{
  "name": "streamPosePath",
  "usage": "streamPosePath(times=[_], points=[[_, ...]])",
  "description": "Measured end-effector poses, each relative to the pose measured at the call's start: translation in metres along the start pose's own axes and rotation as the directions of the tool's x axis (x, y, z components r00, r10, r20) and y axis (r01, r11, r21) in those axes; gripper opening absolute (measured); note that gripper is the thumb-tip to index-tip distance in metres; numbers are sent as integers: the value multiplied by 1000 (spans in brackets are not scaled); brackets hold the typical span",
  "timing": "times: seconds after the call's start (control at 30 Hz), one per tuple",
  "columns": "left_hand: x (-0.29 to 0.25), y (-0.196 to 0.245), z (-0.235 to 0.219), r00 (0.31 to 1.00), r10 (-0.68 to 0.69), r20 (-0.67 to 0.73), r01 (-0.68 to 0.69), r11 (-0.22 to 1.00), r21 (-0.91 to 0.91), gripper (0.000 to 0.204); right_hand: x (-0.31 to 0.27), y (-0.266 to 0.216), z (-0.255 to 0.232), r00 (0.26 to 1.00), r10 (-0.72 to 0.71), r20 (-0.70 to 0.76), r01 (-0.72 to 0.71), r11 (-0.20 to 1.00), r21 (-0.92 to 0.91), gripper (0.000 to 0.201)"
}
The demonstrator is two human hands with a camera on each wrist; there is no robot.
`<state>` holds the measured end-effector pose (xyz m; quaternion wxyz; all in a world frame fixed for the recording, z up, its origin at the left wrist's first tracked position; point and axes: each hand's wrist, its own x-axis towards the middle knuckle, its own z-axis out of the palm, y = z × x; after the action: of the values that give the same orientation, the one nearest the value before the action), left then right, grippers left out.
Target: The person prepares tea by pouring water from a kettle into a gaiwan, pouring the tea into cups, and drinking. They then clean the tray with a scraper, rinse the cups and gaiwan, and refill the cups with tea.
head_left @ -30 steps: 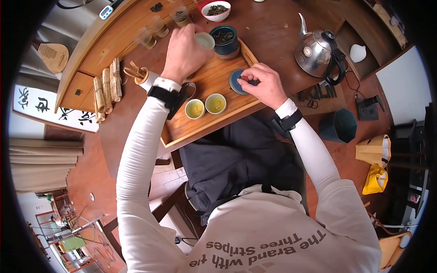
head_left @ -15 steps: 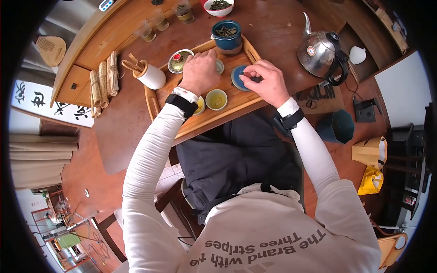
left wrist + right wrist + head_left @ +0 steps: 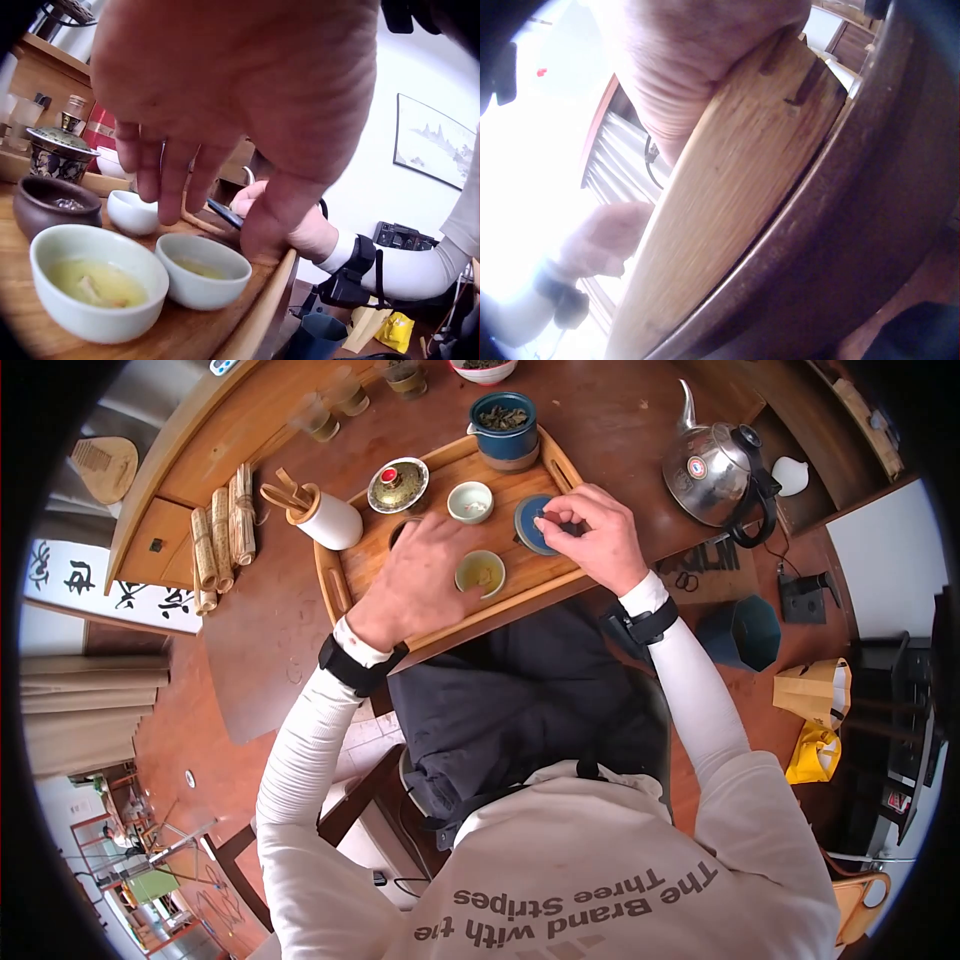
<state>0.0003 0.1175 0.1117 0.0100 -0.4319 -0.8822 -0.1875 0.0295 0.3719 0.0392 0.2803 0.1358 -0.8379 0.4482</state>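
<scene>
My left hand (image 3: 420, 585) hovers over the near side of the wooden tray (image 3: 440, 628), fingers spread and holding nothing. Below it in the left wrist view are two pale cups of yellow-green tea, a nearer one (image 3: 97, 281) and another (image 3: 202, 270). A pale small cup (image 3: 470, 503) stands behind them, and a dark brown bowl (image 3: 56, 204) is beside it. At the tray's right side, my right hand (image 3: 600, 538) pinches the top of a blue lid (image 3: 532, 525), which looks tilted. The right wrist view hides those fingertips.
A blue pot of leaves (image 3: 503, 428) and a patterned lidded bowl (image 3: 398, 485) stand on the tray's far side. Left of the tray is a white tool holder (image 3: 332, 523) beside bamboo rolls (image 3: 222, 540). A steel kettle (image 3: 710, 478) stands right; glasses (image 3: 350, 395) are at the back.
My left hand has set the small pale cup on the tray, let it go, and moved back toward my body over the tea cups. My right hand keeps its pinch at the blue lid.
</scene>
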Motion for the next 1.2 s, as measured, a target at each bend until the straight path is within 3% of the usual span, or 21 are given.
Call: streamPosePath(times=[0.1, 0.43, 0.53, 0.63, 0.67, 0.77, 1.0, 1.07, 1.13, 1.2], points=[[-12, -2, 7, 991, 12, 135, -8, 1000, -25, 55, -1, 1, 0, 1000, -15, -5, 15, 1000, -18, 17], [0, -5, 11, 992, -3, 125, 16, 995, -100, 62, -1, -1, -1, 1000, 2, -7, -2, 1000, -8, 17], [8, 2, -1, 993, -95, 71, 104, 986, -128, 60, -1, 0, -1, 1000, -3, -8, 3, 1000, -4, 16], [22, 4, -17, 956, -294, -5, 281, 921, -271, 57, -1, 0, -2, 1000, -2, -8, 2, 1000, 6, 16], [29, 2, -22, 956, -294, -5, 282, 922, -265, 57, -1, 0, -1, 1000, -3, -11, 3, 1000, 10, 16], [55, -10, -34, 935, -324, -142, 297, 938, -178, 53, -2, 0, -2, 1000, 6, -17, -6, 1000, 19, 16], [121, -32, -49, 943, -298, -151, 298, 954, -22, 53, -1, 0, -3, 1000, 2, -26, 0, 999, 53, 16], [135, -36, -44, 957, -247, -151, 256, 966, 45, 52, -2, 1, -2, 999, -4, -52, 7, 998, 62, 15], [147, -41, -37, 979, -98, -177, 141, 958, 250, 54, -2, 0, -2, 998, 1, -59, 2, 999, 50, 15], [158, -45, -33, 987, -68, -147, 111, 946, 305, 50, -2, 0, -2, 997, -5, -72, 10, 998, 68, 15]])
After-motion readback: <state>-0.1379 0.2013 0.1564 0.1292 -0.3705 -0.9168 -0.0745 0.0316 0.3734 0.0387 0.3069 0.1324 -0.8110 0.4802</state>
